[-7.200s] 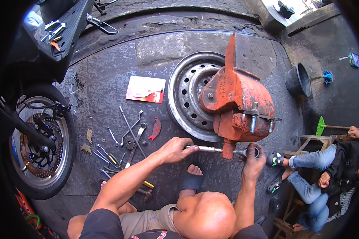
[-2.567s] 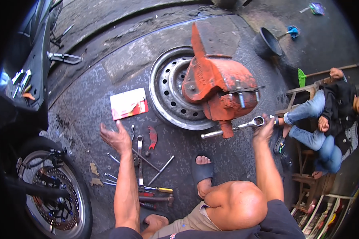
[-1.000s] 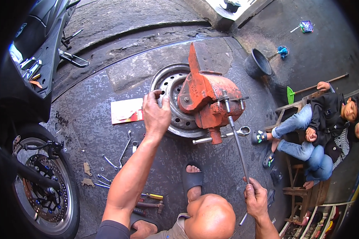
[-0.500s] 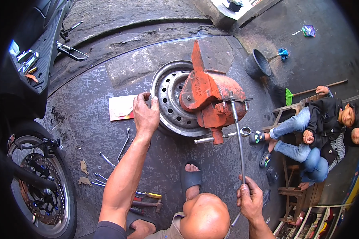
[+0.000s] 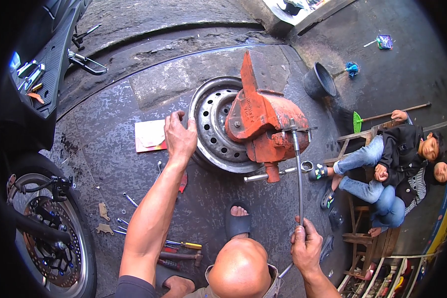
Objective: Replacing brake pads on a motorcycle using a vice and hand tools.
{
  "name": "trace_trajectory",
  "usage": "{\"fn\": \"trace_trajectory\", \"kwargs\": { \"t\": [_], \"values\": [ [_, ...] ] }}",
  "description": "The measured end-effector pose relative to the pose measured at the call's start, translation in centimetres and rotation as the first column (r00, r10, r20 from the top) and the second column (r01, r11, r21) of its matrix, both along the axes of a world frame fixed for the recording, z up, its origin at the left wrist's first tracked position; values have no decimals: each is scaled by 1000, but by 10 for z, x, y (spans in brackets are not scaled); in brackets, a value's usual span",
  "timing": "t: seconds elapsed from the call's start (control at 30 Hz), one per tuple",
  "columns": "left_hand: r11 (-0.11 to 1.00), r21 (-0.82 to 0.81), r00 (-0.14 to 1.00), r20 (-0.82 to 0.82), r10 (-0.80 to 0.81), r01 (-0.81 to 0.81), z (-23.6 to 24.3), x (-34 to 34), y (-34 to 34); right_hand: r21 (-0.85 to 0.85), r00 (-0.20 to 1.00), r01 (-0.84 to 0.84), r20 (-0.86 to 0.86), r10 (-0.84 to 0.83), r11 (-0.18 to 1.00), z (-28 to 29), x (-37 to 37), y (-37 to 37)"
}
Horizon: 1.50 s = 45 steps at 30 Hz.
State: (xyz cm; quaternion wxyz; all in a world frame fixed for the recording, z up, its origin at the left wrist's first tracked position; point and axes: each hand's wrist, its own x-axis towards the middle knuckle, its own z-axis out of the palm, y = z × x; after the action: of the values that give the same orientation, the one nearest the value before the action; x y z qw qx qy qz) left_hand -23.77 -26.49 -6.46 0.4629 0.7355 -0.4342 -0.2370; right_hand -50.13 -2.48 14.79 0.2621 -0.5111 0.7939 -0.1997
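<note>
My right hand point(image 5: 307, 246) is wrapped round a long steel wrench bar point(image 5: 299, 186), bent at its lower end; its upper end meets a bolt point(image 5: 293, 129) on the clamp of the worn orange vise point(image 5: 263, 116). That vise sits over a steel wheel rim point(image 5: 206, 144). Beside the rim's left edge, my left hand point(image 5: 180, 136) has its fingers apart and slightly curled, partly over a white-and-red package point(image 5: 146, 134). A steel bar with a ring end point(image 5: 306, 166) lies crosswise under the vise. Loose wrenches point(image 5: 130, 199) and a hammer point(image 5: 176, 255) lie near my left forearm.
A motorcycle front wheel point(image 5: 54, 233) and footboard point(image 5: 44, 94) stand at left. A black bucket point(image 5: 319, 79) is at back right, near a green broom point(image 5: 357, 121). Two people point(image 5: 400, 154) rest on a wooden bench point(image 5: 357, 238) at right, beside a metal rack point(image 5: 387, 275).
Earlier both hands held the crosswise bar; now my right hand holds the long wrench bar. Over the last second it has shifted slightly left, and my left hand has moved left off the rim's front.
</note>
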Motion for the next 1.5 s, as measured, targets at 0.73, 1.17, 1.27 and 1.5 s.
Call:
{"fn": "trace_trajectory", "kwargs": {
  "t": [0.73,1.17,1.27,1.5],
  "values": [
    [899,409,962,141,-232,157,-11,-10,-88,112,997,19,-81,-10,994,-10,-1,-20],
    [900,421,954,211,-215,109,-15,-11,-91,88,996,-18,-88,26,996,-23,-3,-15],
    [889,445,950,216,-227,112,-15,-13,-92,88,997,-25,-69,31,996,-25,-4,-17],
    [902,422,955,223,-198,88,-18,-14,-93,72,997,-51,-56,55,996,-33,-8,-15]
  ]
}}
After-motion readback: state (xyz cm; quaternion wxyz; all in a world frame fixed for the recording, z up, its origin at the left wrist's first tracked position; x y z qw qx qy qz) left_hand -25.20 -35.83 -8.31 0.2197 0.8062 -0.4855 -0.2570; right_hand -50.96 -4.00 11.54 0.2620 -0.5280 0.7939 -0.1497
